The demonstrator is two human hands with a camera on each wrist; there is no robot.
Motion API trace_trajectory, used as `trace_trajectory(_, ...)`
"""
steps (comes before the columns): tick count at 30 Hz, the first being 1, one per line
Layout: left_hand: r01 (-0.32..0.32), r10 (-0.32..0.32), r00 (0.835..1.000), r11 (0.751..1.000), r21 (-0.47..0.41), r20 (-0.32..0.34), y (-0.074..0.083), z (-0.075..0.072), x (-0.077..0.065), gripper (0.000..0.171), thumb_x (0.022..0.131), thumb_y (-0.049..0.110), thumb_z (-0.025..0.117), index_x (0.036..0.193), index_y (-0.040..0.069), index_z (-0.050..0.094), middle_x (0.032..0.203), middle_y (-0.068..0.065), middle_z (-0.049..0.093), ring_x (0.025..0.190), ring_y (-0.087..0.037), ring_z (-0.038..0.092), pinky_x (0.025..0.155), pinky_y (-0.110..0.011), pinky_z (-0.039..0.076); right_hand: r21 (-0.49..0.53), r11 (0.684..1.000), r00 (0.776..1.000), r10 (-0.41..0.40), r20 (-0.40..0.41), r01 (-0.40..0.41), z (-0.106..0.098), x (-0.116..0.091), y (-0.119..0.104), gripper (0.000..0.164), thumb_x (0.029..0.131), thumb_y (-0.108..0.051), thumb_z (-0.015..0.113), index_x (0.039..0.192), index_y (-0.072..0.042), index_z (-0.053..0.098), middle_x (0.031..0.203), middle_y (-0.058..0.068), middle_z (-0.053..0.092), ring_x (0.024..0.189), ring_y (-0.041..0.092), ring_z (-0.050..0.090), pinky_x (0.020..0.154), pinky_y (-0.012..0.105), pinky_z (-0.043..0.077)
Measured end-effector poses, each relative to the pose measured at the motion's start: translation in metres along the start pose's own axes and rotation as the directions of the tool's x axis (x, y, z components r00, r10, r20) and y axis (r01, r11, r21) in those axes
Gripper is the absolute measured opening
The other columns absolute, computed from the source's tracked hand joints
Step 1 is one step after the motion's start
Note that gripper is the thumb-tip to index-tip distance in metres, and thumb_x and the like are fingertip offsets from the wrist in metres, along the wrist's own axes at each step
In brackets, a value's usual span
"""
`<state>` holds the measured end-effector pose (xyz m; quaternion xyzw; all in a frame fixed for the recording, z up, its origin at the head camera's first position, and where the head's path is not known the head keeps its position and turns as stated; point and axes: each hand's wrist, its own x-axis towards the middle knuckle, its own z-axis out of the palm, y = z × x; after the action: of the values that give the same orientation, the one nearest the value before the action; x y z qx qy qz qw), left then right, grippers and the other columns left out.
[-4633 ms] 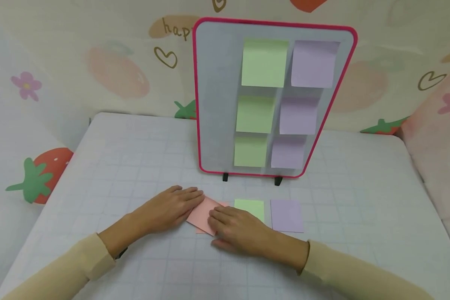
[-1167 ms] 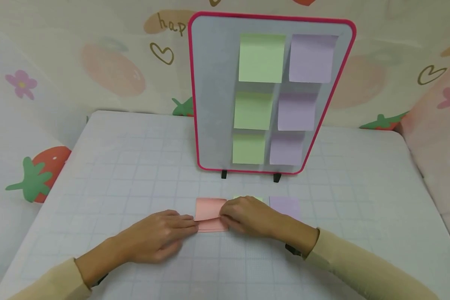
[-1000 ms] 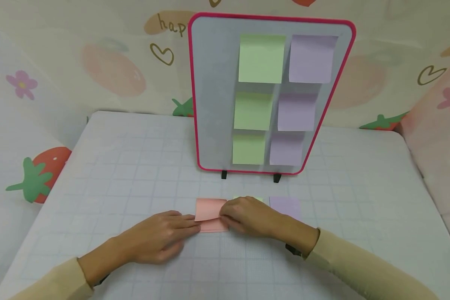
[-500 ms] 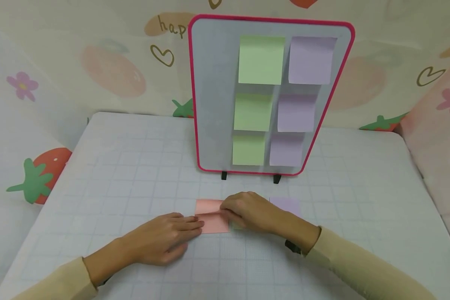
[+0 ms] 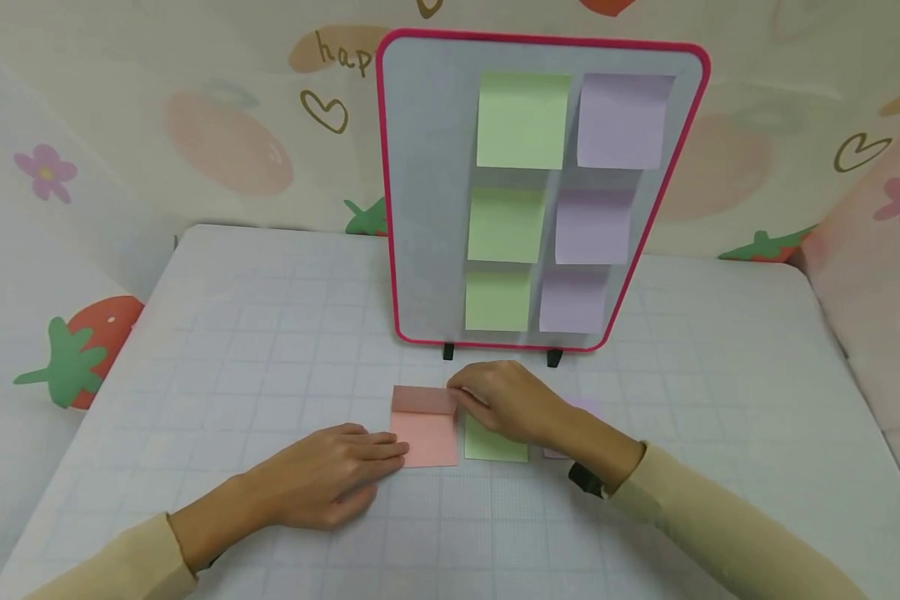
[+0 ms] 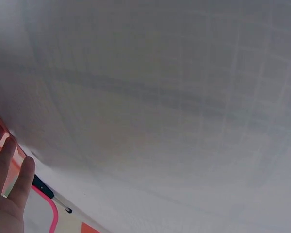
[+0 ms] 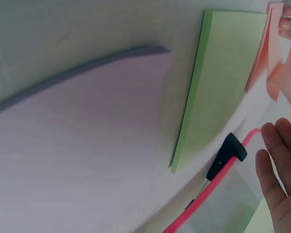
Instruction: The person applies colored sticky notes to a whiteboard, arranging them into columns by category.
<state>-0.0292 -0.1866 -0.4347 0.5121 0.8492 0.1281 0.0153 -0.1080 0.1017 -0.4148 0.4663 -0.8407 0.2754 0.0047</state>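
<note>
A pink sticky note pad lies on the table, and my left hand rests beside it with straight fingertips on its left edge. My right hand pinches the right side of the top pink sheet. That sheet stands raised at the far end of the pad, its shaded underside facing me; in the right wrist view the lifted sheet bends in a curl. A green sticky note pad sits right of the pink one, partly under my right hand. The purple pad is largely hidden by my right arm in the head view.
Behind the pads stands a whiteboard with a pink-red frame on small black feet. It bears a column of green notes and a column of purple notes. A white gridded cloth covers the table.
My right hand has moved away from me, swinging the top pink sheet up and back from the pad. The left fingers have shifted slightly right onto the pad's edge. More of the green pad shows.
</note>
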Motion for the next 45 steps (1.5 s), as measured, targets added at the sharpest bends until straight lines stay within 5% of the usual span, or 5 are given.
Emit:
trace_trajectory(31, -0.03, 0.03, 0.999, 1.0, 0.006, -0.023, 0.0, 0.001, -0.001, 0.041, 0.092, 0.019, 0.061, 0.131, 0.006, 0.066, 0.133, -0.003, 0.064, 0.125, -0.017, 0.058, 0.099, -0.039, 0.049, -0.042, 0.998, 0.99, 0.043, -0.136, -0.049, -0.016, 0.009, 0.002, 0.012, 0.093, -0.008, 0.068, 0.1, -0.003, 0.076, 0.088, 0.001, 0.074, 0.067, 0.009, 0.062, 0.064, 0.024, 0.053)
trace_trajectory(45, -0.032, 0.033, 0.998, 0.999, 0.01, -0.054, 0.002, 0.002, 0.001, 0.039, 0.09, 0.017, 0.063, 0.128, 0.006, 0.067, 0.129, -0.005, 0.066, 0.121, -0.017, 0.061, 0.091, -0.038, 0.052, -0.08, 0.995, 0.965, -0.085, -0.248, 0.067, -0.035, 0.019, -0.008, 0.006, 0.087, -0.002, 0.07, 0.093, -0.003, 0.073, 0.086, 0.003, 0.074, 0.074, 0.013, 0.067, 0.067, 0.028, 0.055)
